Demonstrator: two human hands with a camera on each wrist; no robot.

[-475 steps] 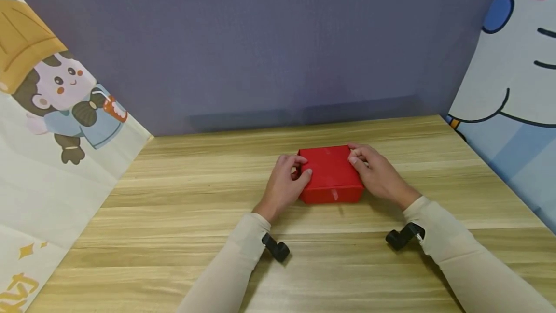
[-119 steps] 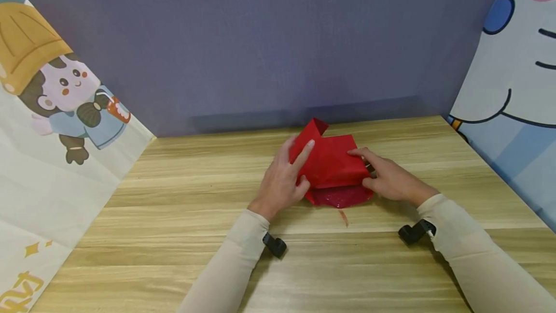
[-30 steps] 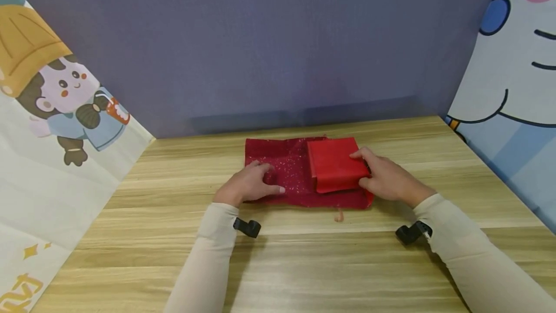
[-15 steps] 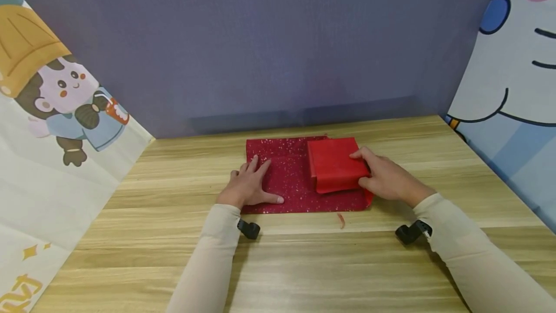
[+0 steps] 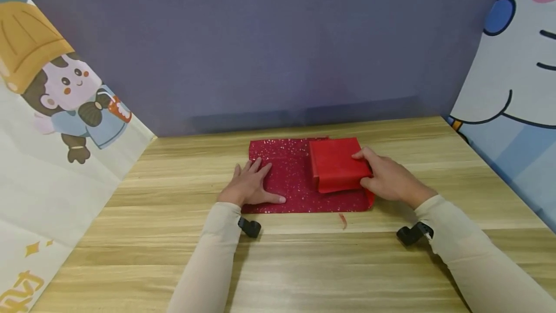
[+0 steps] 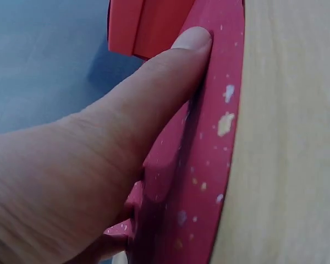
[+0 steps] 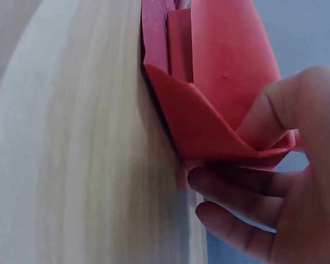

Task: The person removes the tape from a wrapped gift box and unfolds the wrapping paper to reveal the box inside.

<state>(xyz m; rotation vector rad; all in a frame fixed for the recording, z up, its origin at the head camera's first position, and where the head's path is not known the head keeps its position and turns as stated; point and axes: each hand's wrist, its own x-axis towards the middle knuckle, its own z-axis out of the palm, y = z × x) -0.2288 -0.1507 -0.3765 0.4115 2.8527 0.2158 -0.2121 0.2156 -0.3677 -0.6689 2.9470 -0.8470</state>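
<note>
A sheet of wrapping paper [image 5: 288, 177], speckled maroon on its upturned side, lies spread on the wooden table. On its right part sits a red box [image 5: 336, 161]. My left hand [image 5: 249, 187] presses flat on the paper's left end, fingers spread, thumb along the near edge; in the left wrist view the thumb [image 6: 148, 82] lies on the speckled side. My right hand [image 5: 391, 177] grips the box's right end, a finger on top and the thumb at the near corner. The right wrist view shows a folded red paper flap [image 7: 198, 121] at that end, with the thumb tucked inside it.
A small reddish sliver [image 5: 343, 221] lies just in front of the paper on the wooden table [image 5: 321, 269]. A dark grey-blue panel [image 5: 269, 52] stands behind, with cartoon-printed sheets [image 5: 78, 100] at either side. A black wrist camera [image 5: 249, 227] sits on each sleeve.
The paper was closed round the box at first; my left hand has pulled it away leftward and now flattens it with spread fingers. My right hand has kept hold of the box's right end.
</note>
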